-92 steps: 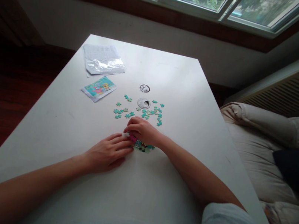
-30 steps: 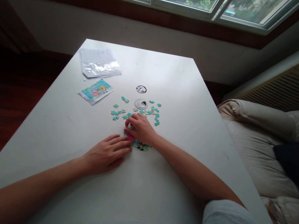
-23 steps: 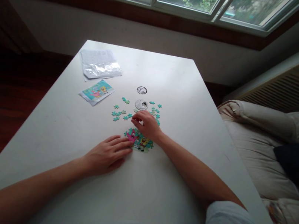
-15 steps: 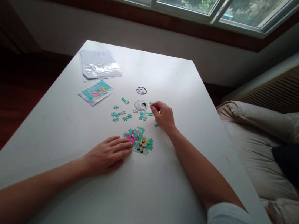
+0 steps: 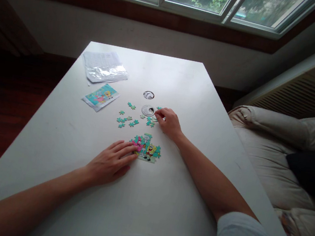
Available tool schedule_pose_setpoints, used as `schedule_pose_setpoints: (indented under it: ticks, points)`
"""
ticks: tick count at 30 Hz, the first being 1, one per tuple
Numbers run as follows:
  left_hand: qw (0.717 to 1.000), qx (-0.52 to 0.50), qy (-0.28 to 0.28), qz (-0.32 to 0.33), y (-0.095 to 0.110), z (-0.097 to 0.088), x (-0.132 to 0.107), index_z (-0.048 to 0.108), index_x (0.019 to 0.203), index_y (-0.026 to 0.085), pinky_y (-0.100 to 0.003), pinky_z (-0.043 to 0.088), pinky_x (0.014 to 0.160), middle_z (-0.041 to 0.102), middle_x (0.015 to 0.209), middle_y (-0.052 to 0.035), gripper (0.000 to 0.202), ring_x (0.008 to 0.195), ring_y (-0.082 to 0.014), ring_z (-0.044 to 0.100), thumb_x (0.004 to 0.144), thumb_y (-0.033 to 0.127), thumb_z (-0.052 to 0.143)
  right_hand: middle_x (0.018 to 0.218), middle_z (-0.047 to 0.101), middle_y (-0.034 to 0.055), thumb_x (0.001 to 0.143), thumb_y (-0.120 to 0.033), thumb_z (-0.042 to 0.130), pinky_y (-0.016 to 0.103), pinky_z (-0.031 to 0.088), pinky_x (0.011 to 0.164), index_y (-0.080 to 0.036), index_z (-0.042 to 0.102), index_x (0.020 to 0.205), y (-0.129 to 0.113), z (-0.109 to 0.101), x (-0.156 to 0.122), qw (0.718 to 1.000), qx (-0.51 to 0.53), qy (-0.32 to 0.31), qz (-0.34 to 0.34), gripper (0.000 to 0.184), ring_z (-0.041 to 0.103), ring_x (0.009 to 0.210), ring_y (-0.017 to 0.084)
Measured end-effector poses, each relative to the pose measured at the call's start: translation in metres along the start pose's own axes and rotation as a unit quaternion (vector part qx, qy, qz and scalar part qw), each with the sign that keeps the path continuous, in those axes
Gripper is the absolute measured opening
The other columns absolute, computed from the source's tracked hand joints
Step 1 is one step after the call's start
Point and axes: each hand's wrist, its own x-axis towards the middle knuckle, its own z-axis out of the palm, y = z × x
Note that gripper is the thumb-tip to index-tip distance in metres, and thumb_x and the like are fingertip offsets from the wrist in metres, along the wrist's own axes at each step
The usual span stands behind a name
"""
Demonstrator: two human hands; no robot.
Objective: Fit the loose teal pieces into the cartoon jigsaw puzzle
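A partly joined jigsaw puzzle (image 5: 148, 148) lies on the white table, showing a pink, a tall pale and a yellow cartoon figure. My left hand (image 5: 114, 161) rests flat at its left side, fingers stretched out, the tips over the pink figure's edge. Beyond the puzzle are several loose green puzzle pieces (image 5: 121, 120), spread in small groups. Over the right-hand group hovers my right hand (image 5: 169, 123), its thumb and forefinger brought together beside the round grommet (image 5: 148, 110). Whatever the pinch may hold is too small to make out, and the hand covers some pieces.
A picture card (image 5: 101, 97) with the same cartoon figures lies on the left of the table (image 5: 143, 210). Behind it is a clear plastic bag (image 5: 106, 67) with papers. A second round hole (image 5: 148, 95) sits farther back. A beige sofa (image 5: 269, 162) stands on the right.
My right hand has shifted slightly to the left, its fingertips closer to the grommet. The left hand stays by the puzzle, nearly still.
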Motion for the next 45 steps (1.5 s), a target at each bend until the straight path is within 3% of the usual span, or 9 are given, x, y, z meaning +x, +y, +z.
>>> schedule_pose_setpoints:
  ticks: [12,21,45]
  points:
    - [1.0,0.005,-0.013,-0.007,-0.002,-0.001,-0.001,0.054,0.139,0.021,-0.05,0.033,0.121,0.048,0.154,-0.0098,0.042,0.144,-0.026,0.041,0.098,0.023,0.048,0.075,0.067,0.0007,0.089,-0.032,0.059,0.027,0.04,0.066,-0.019,0.074,0.091,0.027,-0.028,0.009,0.988,0.053,0.079,0.12,0.021,0.055,0.068,0.014]
    - [1.0,0.008,-0.011,-0.004,-0.004,0.0,-0.002,0.054,0.139,0.021,-0.05,0.033,0.121,0.048,0.154,-0.0097,0.041,0.145,-0.0252,0.04,0.099,0.022,0.047,0.072,0.066,0.0014,0.087,-0.034,0.06,0.026,0.039,0.061,-0.018,0.074,0.094,0.054,-0.048,0.012,0.985,0.08,0.058,0.144,0.023,0.055,0.065,0.014]
    - [1.0,0.002,-0.004,-0.012,-0.004,0.0,-0.002,0.054,0.139,0.023,-0.046,0.03,0.123,0.049,0.153,-0.0073,0.041,0.144,-0.0229,0.042,0.099,0.023,0.048,0.075,0.067,0.0009,0.086,-0.031,0.058,0.027,0.041,0.068,-0.019,0.074,0.09,0.057,-0.025,0.002,0.99,0.004,0.056,0.132,0.02,0.054,0.067,0.014]
